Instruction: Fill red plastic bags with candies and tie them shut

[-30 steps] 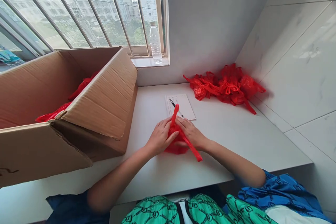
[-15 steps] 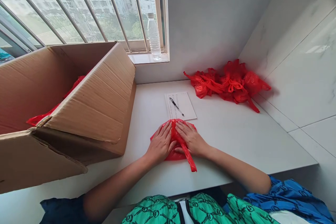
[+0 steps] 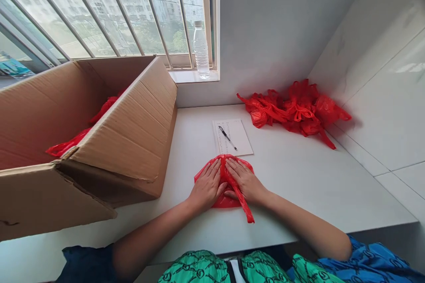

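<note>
Your left hand (image 3: 206,187) and right hand (image 3: 245,181) rest flat on a thin, bright red plastic carrier bag (image 3: 226,202), which lies on the white counter (image 3: 299,194) just below a white notepad (image 3: 239,139). Fingers (image 3: 212,173) are slightly spread and pressing down, with no pinch. A gathered red ridge runs between your hands, and a narrow red handle (image 3: 246,208) trails toward you. A black-and-silver pen (image 3: 227,137) lies on the notepad; its printed rows are too small to read. A heap of crumpled red bags (image 3: 295,112) sits in the far corner, beside a brown cardboard carton (image 3: 116,141) on your left.
</note>
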Demonstrator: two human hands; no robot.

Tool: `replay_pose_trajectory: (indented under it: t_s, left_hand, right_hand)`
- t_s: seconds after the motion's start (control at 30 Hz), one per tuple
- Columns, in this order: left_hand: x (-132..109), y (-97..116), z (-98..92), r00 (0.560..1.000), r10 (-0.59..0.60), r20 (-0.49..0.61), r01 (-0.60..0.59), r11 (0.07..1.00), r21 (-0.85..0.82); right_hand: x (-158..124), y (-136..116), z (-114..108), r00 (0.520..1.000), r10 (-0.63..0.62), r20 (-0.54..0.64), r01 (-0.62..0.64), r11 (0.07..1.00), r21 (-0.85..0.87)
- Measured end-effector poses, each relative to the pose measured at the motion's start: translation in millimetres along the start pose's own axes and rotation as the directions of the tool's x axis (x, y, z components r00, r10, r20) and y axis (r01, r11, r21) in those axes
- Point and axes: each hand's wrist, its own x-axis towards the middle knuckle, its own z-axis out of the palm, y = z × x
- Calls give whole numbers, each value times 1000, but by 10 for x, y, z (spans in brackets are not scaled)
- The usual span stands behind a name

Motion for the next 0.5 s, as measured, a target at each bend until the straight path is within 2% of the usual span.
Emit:
replay_pose_trajectory:
  t_s: [0.1,0.17,0.37,0.5]
  left_hand:
    - [-25,27,-19,999,-18,40,19,1000,-24]
    - [-40,51,-98,998,-19,56,22,998,-61]
    - [-166,168,-588,1000,-13,21,18,963,-268]
    - [-277,299,-865,995,-5,96,39,933,-359]
  right_hand:
    - [-26,-35,23,1000,0,-17,0,1000,-7]
    - [-41,-51,17,999,-10,-37,10,1000,2]
    - [-37,-103,-204,985,-73,-158,94,987,128]
    - [-13,-365,-419,969,-49,-241,123,945,302]
